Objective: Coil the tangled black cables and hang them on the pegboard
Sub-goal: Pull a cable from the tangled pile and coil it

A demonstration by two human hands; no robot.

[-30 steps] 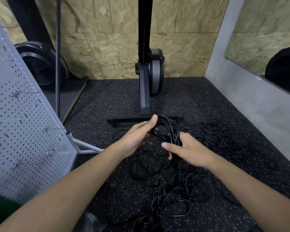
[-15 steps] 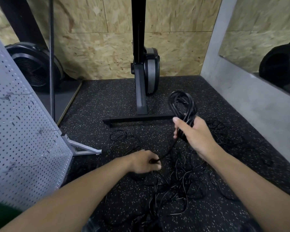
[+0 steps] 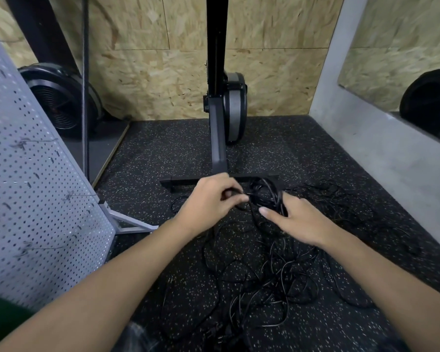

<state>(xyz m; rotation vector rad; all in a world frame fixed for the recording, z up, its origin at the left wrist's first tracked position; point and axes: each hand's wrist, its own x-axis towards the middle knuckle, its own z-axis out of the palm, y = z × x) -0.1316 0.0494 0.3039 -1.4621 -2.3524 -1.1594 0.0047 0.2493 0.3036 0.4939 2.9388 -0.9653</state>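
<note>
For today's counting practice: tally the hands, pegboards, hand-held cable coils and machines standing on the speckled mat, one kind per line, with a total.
Hands: 2 (left hand, right hand)
Pegboard: 1
Cable coil: 1
Machine: 1
Total: 5

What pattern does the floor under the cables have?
The floor is black with pale speckles, clearest in the head view.

Tangled black cables (image 3: 272, 275) sprawl, one bunch coiled, beside the grey pegboard (image 3: 36, 199).
</note>
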